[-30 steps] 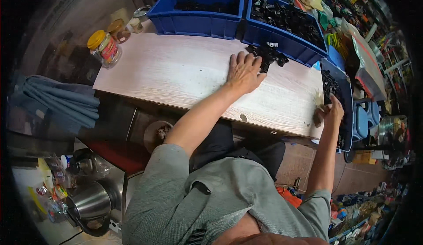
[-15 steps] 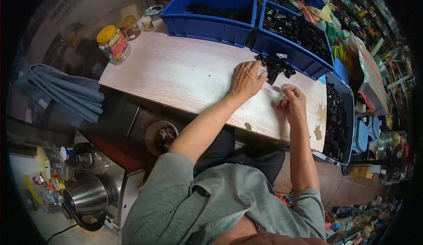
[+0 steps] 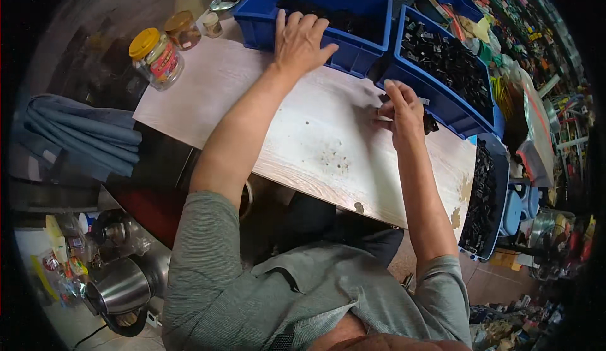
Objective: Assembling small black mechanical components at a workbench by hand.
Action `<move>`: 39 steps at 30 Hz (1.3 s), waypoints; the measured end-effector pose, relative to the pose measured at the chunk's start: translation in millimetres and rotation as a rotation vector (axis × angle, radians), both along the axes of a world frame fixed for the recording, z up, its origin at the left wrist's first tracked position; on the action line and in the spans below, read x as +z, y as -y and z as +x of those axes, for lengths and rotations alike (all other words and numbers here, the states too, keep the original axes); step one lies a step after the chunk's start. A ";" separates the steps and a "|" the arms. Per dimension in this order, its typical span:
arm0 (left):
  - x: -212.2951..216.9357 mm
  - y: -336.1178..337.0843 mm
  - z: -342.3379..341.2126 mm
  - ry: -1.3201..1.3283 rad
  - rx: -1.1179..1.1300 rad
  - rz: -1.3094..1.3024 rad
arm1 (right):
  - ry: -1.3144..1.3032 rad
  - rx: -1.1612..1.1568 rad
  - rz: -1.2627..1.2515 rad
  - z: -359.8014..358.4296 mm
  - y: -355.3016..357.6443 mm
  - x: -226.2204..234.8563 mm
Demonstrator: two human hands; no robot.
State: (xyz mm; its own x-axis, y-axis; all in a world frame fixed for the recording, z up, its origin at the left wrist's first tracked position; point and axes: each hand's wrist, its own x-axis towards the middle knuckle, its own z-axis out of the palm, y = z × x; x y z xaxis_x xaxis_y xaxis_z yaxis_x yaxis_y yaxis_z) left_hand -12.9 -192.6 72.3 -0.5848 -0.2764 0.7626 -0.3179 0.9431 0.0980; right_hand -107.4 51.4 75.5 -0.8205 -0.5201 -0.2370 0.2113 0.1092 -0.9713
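My left hand (image 3: 302, 40) reaches over the front rim of the left blue bin (image 3: 252, 34), its fingers spread and thumb out to the side. Small dark parts (image 3: 360, 24) lie in that bin. In front of the right-hand blue bin (image 3: 435, 96), my right hand (image 3: 405, 112) hovers over the table with its fingers curled together; what they hold, if anything, is too small to make out. Several small black plastic parts (image 3: 431, 124) sit on the table beside and partly behind this hand. More black plastic parts (image 3: 445, 54) fill the right-hand bin.
The wood-grain table (image 3: 303, 142) has worn patches along its front edge. At its left end stand a yellow-lidded jar (image 3: 158, 60) and a smaller jar (image 3: 183, 30). Another bin of black parts (image 3: 483, 199) stands beyond the right edge. A steel kettle (image 3: 120, 288) is at lower left.
My left hand has left the small pile of black parts and moved left and away from me to the left bin. My right hand has moved up toward the pile, now partly hiding it.
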 end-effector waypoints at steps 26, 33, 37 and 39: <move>30.9 45.3 41.1 -0.057 -0.108 0.225 | -0.188 -0.131 0.031 -24.1 78.4 -41.0; 40.4 111.7 -2.0 0.598 0.288 0.384 | -0.067 -0.162 -0.042 -10.8 78.1 -29.5; 26.0 112.3 -24.3 0.685 0.314 0.440 | -0.060 -0.208 -0.017 -10.4 81.2 -29.3; 23.7 115.8 -30.6 0.709 0.318 0.430 | -0.075 -0.197 -0.020 -10.7 81.1 -30.6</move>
State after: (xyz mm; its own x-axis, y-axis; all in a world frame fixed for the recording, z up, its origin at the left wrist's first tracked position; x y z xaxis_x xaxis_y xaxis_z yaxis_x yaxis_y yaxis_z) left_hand -43.5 -308.4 96.0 -0.7270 -0.6853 0.0427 -0.6789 0.7267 0.1045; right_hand -118.1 -29.7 44.9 -0.9219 -0.3517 -0.1624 0.1535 0.0532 -0.9867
